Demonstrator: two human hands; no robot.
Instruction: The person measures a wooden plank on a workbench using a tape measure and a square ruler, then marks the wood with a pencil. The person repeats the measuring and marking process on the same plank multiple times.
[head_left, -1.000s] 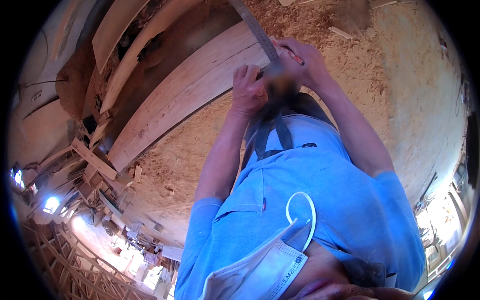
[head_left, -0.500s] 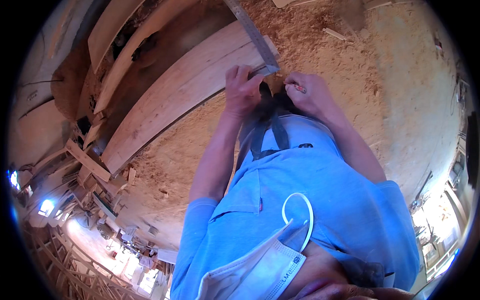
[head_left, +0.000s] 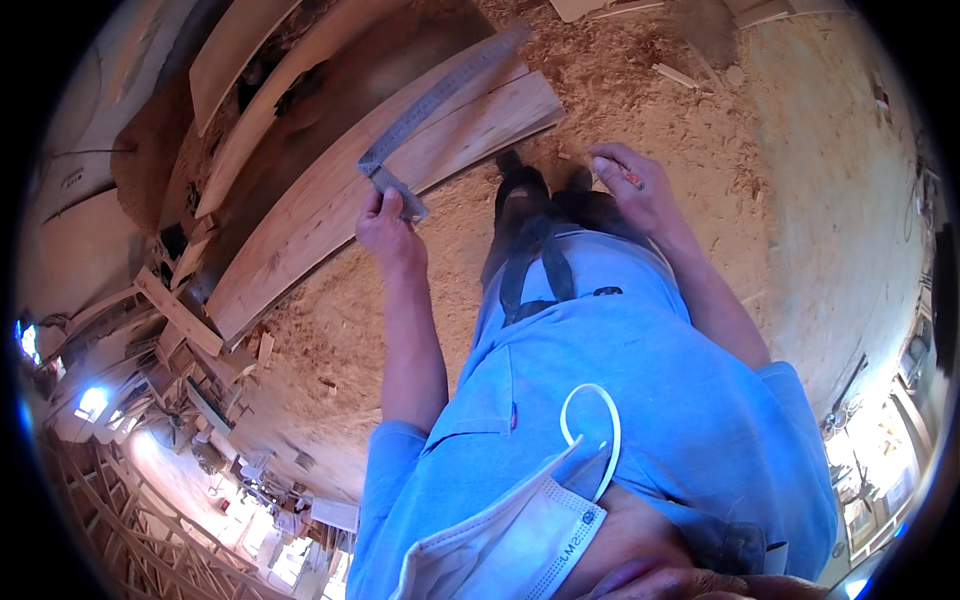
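My left hand (head_left: 390,232) grips the short stock of a metal try square (head_left: 432,98). Its long graduated blade slants up to the right over a long, wide wooden board (head_left: 330,232), and I cannot tell whether it touches the wood. In my right hand (head_left: 640,190), fingers closed, is a slim red pencil (head_left: 633,179), held in front of my body and off to the right of the board's end. The board lies from lower left to upper right, with a lengthwise line along its face.
Curved planks (head_left: 245,115) lie beyond the board on the left. Sawdust and shavings (head_left: 620,70) cover the ground, with a few wood offcuts (head_left: 676,75) at the top. Stacked scrap timber (head_left: 180,312) stands at the board's lower left end.
My left hand has moved left along the board with the try square, which has come away from the board's right end and turned. My right hand has shifted slightly right, still holding the pencil.
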